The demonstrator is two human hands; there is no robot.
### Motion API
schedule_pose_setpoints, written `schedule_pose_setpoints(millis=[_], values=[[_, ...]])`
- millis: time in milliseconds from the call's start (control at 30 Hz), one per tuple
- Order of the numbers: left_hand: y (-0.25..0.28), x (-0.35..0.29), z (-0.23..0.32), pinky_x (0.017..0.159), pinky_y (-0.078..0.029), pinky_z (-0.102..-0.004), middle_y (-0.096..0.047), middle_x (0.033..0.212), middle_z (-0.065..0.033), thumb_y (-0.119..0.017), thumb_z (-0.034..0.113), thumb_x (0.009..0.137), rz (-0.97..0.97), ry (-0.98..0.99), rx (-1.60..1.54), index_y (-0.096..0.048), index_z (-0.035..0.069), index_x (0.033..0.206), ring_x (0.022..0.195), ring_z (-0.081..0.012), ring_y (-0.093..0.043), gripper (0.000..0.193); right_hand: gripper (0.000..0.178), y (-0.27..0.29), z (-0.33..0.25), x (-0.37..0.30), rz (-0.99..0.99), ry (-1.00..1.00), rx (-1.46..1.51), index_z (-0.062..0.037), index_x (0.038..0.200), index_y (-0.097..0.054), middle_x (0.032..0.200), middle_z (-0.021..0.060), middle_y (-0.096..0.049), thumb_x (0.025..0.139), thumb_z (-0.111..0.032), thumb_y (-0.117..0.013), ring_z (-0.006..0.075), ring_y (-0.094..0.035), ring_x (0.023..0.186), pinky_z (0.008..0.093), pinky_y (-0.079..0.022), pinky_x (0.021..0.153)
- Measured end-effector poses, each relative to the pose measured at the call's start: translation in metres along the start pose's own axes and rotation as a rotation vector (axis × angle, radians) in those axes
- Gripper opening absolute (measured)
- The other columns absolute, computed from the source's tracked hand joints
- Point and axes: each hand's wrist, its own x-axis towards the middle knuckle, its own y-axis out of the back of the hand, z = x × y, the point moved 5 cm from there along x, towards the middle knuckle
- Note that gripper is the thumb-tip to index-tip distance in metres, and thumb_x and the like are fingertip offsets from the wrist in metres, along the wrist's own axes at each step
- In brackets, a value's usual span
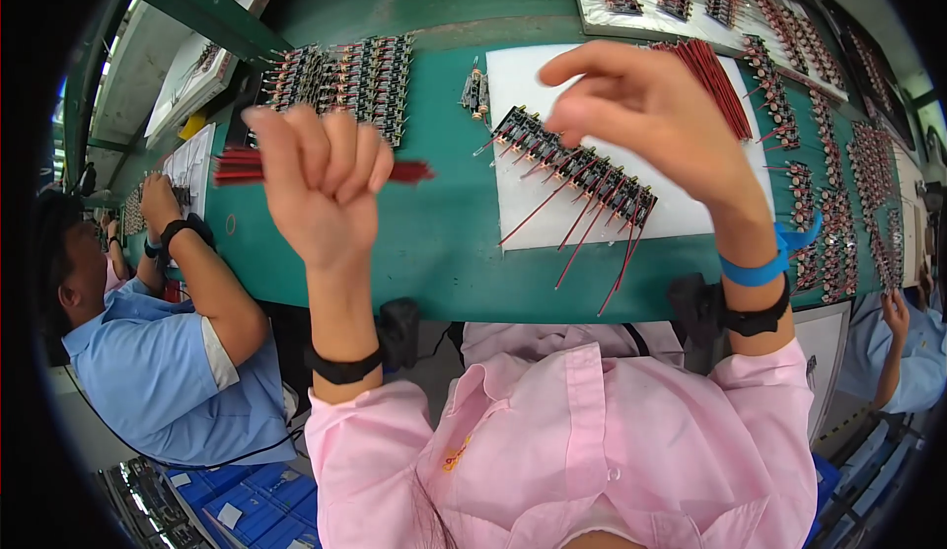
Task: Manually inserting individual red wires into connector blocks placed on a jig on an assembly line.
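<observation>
My left hand is closed around a bundle of thin red and black wires, whose ends stick out on both sides of the fist. My right hand hovers above a white foam sheet, fingers curved and thumb apart from them, with nothing visible between. Below it a slanted row of small circuit boards lies on the sheet, several red and black wires trailing off its near side. A second wire bundle rests on the sheet's far right, partly behind my right hand.
Rows of dark circuit boards sit at the far left of the green table. A small loose board piece lies beside the foam. More wired boards line the right side. A co-worker sits close on my left.
</observation>
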Motion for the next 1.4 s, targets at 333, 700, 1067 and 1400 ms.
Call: schedule_pose_setpoints(millis=[333, 700, 1067, 1400], values=[[0.055, -0.062, -0.074, 0.036, -0.02, -0.0217, -0.02, 0.044, 0.0039, -0.038, 0.029, 0.085, 0.203, 0.126, 0.587, -0.029, 0.011, 0.056, 0.037, -0.0067, -0.019, 0.036, 0.021, 0.024, 0.037, 0.004, 0.076, -0.191, 0.157, 0.0023, 0.079, -0.055, 0.065, 0.0046, -0.054, 0.075, -0.018, -0.052, 0.0085, -0.05, 0.056, 0.0198, -0.041, 0.053], [-0.008, 0.038, -0.113, 0.054, -0.043, -0.0277, -0.053, 0.074, -0.0092, -0.04, 0.024, 0.085, 0.207, 0.49, -0.142, -0.051, -0.003, 0.084, 0.065, -0.0169, -0.052, 0.029, 0.015, -0.004, 0.068, 0.028, -0.014, -0.283, 0.121, -0.0015, 0.073, -0.056, 0.06, 0.0011, -0.052, 0.072, -0.016, -0.055, 0.0044, -0.045, 0.052, 0.017, -0.035, 0.046], [-0.022, 0.04, -0.136, 0.072, -0.044, -0.0282, -0.053, 0.093, -0.0128, -0.037, 0.028, 0.086, 0.01, 0.506, -0.213, -0.047, -0.005, 0.1, 0.086, -0.0185, -0.052, 0.036, 0.011, 0.003, 0.076, 0.034, 0.133, -0.167, 0.006, -0.0038, 0.066, -0.053, 0.059, -0.0016, -0.048, 0.072, -0.013, -0.056, 0.0037, -0.043, 0.056, 0.0185, -0.033, 0.048], [-0.013, 0.043, -0.125, 0.066, -0.044, -0.0286, -0.054, 0.082, -0.0085, -0.037, 0.03, 0.086, 0.158, 0.45, -0.138, -0.047, -0.002, 0.097, 0.072, -0.0128, -0.053, 0.035, 0.012, 0.015, 0.063, 0.031, 0.247, -0.219, 0.126, -0.0044, 0.065, -0.052, 0.057, -0.0023, -0.047, 0.073, -0.013, -0.055, 0.0041, -0.042, 0.053, 0.019, -0.034, 0.047]])
